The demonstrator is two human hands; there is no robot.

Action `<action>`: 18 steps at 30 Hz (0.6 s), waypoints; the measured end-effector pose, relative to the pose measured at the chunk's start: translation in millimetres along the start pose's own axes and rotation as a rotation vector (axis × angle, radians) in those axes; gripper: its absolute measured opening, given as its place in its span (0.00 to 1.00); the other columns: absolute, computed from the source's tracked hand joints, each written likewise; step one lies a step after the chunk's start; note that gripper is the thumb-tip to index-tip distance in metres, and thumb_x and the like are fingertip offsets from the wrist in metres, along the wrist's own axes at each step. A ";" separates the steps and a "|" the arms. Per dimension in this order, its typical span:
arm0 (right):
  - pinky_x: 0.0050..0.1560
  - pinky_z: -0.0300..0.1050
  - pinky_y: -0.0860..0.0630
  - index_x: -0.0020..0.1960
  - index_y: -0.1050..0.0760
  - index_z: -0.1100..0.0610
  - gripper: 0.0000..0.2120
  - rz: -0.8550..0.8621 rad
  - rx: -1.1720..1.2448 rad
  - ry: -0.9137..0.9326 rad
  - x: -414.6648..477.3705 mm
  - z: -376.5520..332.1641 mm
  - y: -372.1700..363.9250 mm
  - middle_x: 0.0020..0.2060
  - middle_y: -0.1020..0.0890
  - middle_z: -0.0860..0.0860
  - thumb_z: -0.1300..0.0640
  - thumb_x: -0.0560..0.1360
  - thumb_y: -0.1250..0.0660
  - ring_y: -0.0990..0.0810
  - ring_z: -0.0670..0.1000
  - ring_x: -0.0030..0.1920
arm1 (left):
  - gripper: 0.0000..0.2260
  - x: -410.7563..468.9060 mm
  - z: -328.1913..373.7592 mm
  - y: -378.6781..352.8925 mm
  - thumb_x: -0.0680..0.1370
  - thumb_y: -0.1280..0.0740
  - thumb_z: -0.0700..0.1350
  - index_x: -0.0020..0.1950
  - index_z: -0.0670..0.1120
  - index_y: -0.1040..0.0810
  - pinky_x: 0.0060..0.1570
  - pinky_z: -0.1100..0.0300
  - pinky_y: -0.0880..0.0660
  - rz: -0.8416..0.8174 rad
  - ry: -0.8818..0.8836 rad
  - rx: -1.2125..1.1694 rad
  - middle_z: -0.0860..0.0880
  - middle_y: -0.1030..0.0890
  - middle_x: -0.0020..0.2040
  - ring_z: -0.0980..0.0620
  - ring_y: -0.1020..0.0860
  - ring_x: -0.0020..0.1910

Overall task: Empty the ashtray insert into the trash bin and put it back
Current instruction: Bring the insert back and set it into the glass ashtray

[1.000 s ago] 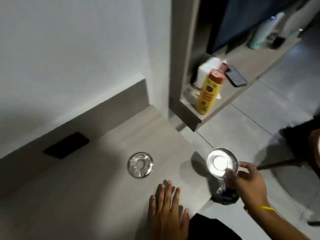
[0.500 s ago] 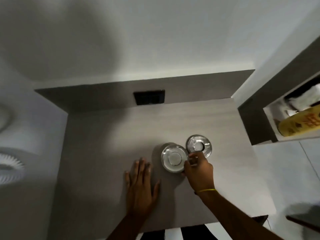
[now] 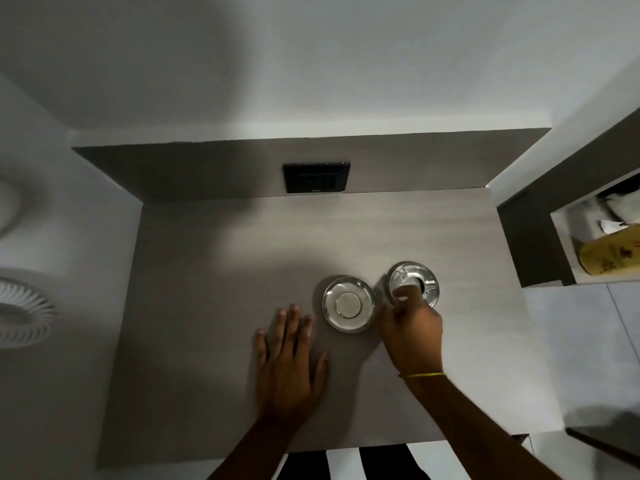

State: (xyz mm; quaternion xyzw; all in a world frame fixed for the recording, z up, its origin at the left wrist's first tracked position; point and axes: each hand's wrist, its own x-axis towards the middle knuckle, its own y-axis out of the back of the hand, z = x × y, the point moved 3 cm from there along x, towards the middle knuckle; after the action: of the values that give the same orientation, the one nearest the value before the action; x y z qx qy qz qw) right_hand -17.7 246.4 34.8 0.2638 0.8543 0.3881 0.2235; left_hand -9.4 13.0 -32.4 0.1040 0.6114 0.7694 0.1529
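Note:
A round steel ashtray dish (image 3: 348,304) with a pale flat centre rests upright on the grey table (image 3: 207,271). Just to its right lies the notched steel ashtray ring (image 3: 426,280), apart from the dish. My right hand (image 3: 412,327) reaches over the gap between them, and its curled fingertips pinch the ring's near left rim. My left hand (image 3: 289,355) lies flat on the table, palm down, just left of the dish and holding nothing. No trash bin is in view.
A black socket panel (image 3: 316,177) sits in the low back wall. At the right, a shelf niche holds a yellow bottle (image 3: 611,254) and white packets. A white fan grille (image 3: 20,317) shows at the left. Floor tiles (image 3: 581,341) lie beyond the table's right edge.
My right hand carried the dish from over the floor to the table, set it down left of the ring and let go. It now grips the ring. The view swung to face the table.

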 end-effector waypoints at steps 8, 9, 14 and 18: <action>0.64 0.68 0.24 0.79 0.37 0.43 0.43 -0.338 -0.509 0.103 49.3 -10.3 25.0 0.78 0.38 0.55 0.39 0.68 0.24 0.34 0.66 0.75 | 0.30 -1.5 0.8 0.3 0.82 0.35 0.58 0.81 0.45 0.28 0.79 0.30 0.39 0.061 -0.016 -0.002 0.42 0.35 0.86 0.41 0.41 0.86; 0.64 0.67 0.23 0.79 0.36 0.43 0.43 -0.358 -0.511 0.112 51.9 -11.5 24.0 0.77 0.37 0.56 0.40 0.68 0.24 0.34 0.67 0.74 | 0.30 -1.5 0.7 -0.1 0.82 0.35 0.58 0.81 0.45 0.28 0.79 0.30 0.39 0.066 -0.016 -0.003 0.42 0.34 0.85 0.41 0.40 0.86; 0.60 0.66 0.19 0.79 0.32 0.48 0.39 -0.339 -0.561 0.191 49.4 -13.9 22.6 0.72 0.31 0.60 0.45 0.70 0.26 0.28 0.69 0.68 | 0.30 -1.5 0.3 -0.6 0.81 0.35 0.59 0.80 0.45 0.27 0.79 0.30 0.39 0.064 -0.019 -0.001 0.42 0.34 0.85 0.40 0.40 0.86; 0.63 0.63 0.20 0.79 0.32 0.52 0.41 -0.368 -0.560 0.231 46.3 -21.3 28.4 0.70 0.27 0.61 0.41 0.69 0.26 0.26 0.69 0.67 | 0.31 -1.9 -0.1 -1.5 0.81 0.35 0.59 0.80 0.45 0.27 0.80 0.30 0.39 0.068 -0.024 -0.006 0.42 0.34 0.85 0.40 0.41 0.87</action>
State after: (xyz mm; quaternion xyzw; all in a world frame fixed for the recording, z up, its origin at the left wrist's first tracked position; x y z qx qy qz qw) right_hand -57.5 279.6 61.6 -0.0120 0.7675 0.5879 0.2552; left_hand -7.5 12.6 -33.8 0.1335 0.6033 0.7747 0.1341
